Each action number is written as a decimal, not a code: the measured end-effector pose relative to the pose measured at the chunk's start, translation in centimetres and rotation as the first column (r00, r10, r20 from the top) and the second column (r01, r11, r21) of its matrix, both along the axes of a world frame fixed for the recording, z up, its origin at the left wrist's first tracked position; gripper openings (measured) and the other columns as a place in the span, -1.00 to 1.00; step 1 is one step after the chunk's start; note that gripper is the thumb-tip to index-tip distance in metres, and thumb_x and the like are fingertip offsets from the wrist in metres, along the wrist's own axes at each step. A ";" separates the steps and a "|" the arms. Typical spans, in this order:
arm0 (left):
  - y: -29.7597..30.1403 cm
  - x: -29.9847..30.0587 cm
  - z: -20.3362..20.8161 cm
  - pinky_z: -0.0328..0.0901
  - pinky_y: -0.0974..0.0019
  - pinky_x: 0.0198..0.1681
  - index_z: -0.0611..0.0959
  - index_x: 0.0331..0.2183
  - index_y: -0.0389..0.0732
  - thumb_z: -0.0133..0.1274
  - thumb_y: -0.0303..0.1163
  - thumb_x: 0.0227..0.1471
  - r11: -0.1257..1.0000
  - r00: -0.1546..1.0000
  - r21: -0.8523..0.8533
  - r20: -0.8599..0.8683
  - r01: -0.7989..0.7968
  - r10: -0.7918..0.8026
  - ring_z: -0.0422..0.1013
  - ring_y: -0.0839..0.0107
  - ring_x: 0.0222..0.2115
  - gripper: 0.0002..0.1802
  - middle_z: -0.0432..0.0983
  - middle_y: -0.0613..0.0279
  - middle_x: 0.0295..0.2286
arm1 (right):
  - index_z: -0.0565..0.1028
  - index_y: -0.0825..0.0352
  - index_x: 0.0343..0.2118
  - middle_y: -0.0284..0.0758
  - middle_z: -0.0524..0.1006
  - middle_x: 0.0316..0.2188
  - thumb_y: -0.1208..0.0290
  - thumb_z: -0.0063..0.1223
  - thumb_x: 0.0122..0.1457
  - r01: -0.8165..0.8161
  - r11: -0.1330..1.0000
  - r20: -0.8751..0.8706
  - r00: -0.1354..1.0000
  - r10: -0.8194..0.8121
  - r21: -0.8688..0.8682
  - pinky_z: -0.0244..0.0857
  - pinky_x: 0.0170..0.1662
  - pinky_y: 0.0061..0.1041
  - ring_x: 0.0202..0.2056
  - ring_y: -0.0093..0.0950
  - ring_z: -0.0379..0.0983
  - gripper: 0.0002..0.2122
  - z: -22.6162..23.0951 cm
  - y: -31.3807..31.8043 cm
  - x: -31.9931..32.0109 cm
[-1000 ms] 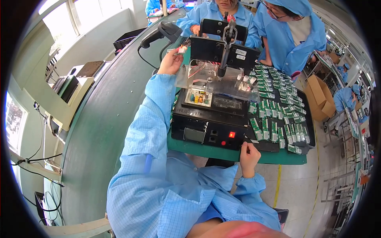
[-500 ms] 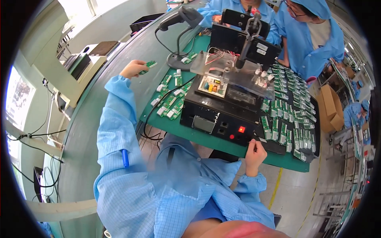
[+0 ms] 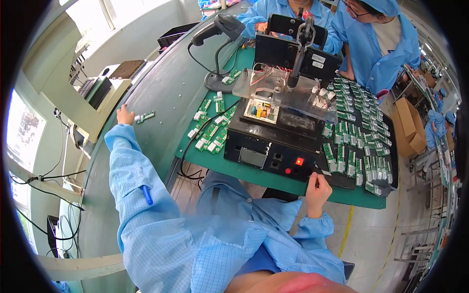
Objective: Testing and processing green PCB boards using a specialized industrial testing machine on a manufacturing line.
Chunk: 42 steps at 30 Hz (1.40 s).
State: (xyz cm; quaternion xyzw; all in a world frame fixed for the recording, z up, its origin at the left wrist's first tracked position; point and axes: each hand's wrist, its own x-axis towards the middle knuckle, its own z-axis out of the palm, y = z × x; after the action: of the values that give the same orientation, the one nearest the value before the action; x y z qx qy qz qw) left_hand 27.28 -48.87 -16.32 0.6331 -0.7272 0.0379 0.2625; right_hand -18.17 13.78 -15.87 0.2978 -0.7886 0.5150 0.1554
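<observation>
My left hand [image 3: 125,115] is stretched over the grey-green belt surface, fingers partly spread. Right beside it on that surface lies a small green circuit board [image 3: 145,116], apparently out of the hand. My right hand [image 3: 318,193] is closed in a pinch at the near edge of the green-matted table [image 3: 264,184], by the front right corner of a black test fixture [image 3: 273,141]. A thin pale piece [image 3: 323,171] shows just above those fingertips; whether they hold it is unclear. An exposed board with orange and yellow components [image 3: 262,110] sits in the fixture under a raised clear plate.
Several green boards [image 3: 211,134] lie left of the fixture, near a black cable. A handheld scanner [image 3: 217,30] stands behind them. Many boards fill a black tray [image 3: 388,141] on the right. Two people in blue coats [image 3: 373,53] are across the table. A cardboard box [image 3: 409,128] stands farther right.
My left hand has moved left and nearer to me, from above the belt near the table down onto the belt, and the board now lies there. The right hand stays at the table edge.
</observation>
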 end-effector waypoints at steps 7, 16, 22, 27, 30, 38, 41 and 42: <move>4.3 -9.3 0.8 0.28 0.19 -0.04 0.57 -0.14 -0.25 0.11 -0.34 -0.07 0.959 0.844 -0.126 -0.455 0.255 -0.284 0.37 0.16 -0.16 -0.60 0.43 -0.05 -0.22 | 0.52 0.43 -0.54 -0.30 0.41 -0.75 0.45 0.07 0.19 0.019 0.993 -0.006 1.000 -0.018 0.114 0.10 -0.61 -0.57 -0.70 -0.62 0.27 -0.80 -0.2 0.8 0.0; 23.8 -22.8 2.9 0.21 0.43 -0.35 0.59 -0.43 -0.30 0.02 -0.34 0.16 0.789 0.525 -0.118 -0.686 0.602 -0.503 0.30 0.56 -0.45 -0.77 0.42 0.32 -0.52 | 0.56 0.37 -0.35 -0.32 0.53 -0.53 0.41 0.13 0.15 0.085 0.990 0.052 0.994 -0.091 0.112 0.28 -0.45 -0.53 -0.53 -0.53 0.43 -0.87 5.2 1.3 -5.8; 24.0 -21.4 0.5 -0.17 0.40 -0.66 0.37 -0.77 -0.28 0.04 -0.26 0.19 0.797 0.464 -0.126 -0.755 0.590 -0.463 0.01 0.71 -0.72 -0.45 0.13 0.54 -0.79 | 0.56 0.30 -0.28 -0.28 0.52 -0.23 0.43 0.12 0.04 0.028 0.854 -0.289 0.946 0.145 0.520 0.26 -0.01 -0.27 -0.10 -0.21 0.37 -0.83 4.4 2.7 -8.2; 24.3 -21.4 1.2 -0.22 0.41 -0.69 0.35 -0.79 -0.20 0.04 -0.26 0.19 0.769 0.390 0.006 -0.864 0.640 -0.318 -0.02 0.71 -0.75 -0.45 0.14 0.53 -0.77 | 0.56 0.29 -0.26 -0.33 0.50 -0.31 0.42 0.12 0.05 -0.006 0.767 -0.331 0.900 0.283 0.641 0.29 -0.08 -0.25 -0.15 -0.24 0.38 -0.82 6.2 2.3 -7.7; 22.9 -20.7 0.4 -0.19 0.43 -0.65 0.33 -0.77 -0.18 0.04 -0.24 0.19 0.738 0.411 0.011 -0.836 0.674 -0.363 -0.01 0.72 -0.71 -0.46 0.15 0.54 -0.76 | 0.54 0.31 -0.18 -0.22 0.50 -0.29 0.51 0.07 0.04 -0.304 0.670 -0.002 0.910 0.415 0.678 0.35 -0.11 -0.29 -0.17 -0.17 0.43 -0.76 7.6 2.2 -8.6; 23.4 -20.9 0.9 -0.19 0.39 -0.65 0.40 -0.74 -0.30 0.04 -0.30 0.19 0.720 0.509 0.055 -0.745 0.692 -0.432 -0.02 0.72 -0.70 -0.49 0.15 0.56 -0.77 | 0.53 0.34 -0.17 -0.22 0.46 -0.18 0.62 0.16 -0.02 -0.574 0.461 0.125 0.707 0.696 0.676 0.36 -0.08 -0.35 -0.19 -0.20 0.45 -0.71 8.9 0.8 -10.8; 23.1 -20.8 0.2 -0.17 0.37 -0.66 0.41 -0.72 -0.36 0.04 -0.32 0.18 0.717 0.533 0.042 -0.700 0.696 -0.476 -0.03 0.70 -0.70 -0.51 0.11 0.50 -0.79 | 0.53 0.35 -0.17 -0.22 0.46 -0.20 0.64 0.17 -0.02 -0.582 0.538 0.080 0.720 0.689 0.610 0.39 -0.16 -0.39 -0.21 -0.23 0.45 -0.71 8.2 0.9 -11.4; 23.3 -21.1 0.3 -0.16 0.35 -0.66 0.40 -0.71 -0.36 0.05 -0.33 0.17 0.709 0.557 0.026 -0.639 0.705 -0.531 -0.03 0.69 -0.70 -0.51 0.07 0.46 -0.79 | 0.53 0.37 -0.16 -0.20 0.47 -0.21 0.70 0.14 -0.01 -0.567 0.606 -0.013 0.724 0.689 0.558 0.40 -0.22 -0.42 -0.22 -0.24 0.46 -0.70 7.8 1.0 -11.6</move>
State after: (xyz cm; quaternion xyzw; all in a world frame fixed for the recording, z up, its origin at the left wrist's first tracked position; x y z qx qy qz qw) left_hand 6.16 -25.54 -16.01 0.3422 -0.7820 -0.3583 0.3780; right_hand -29.73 14.80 -8.06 0.6438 -0.7163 0.2670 -0.0341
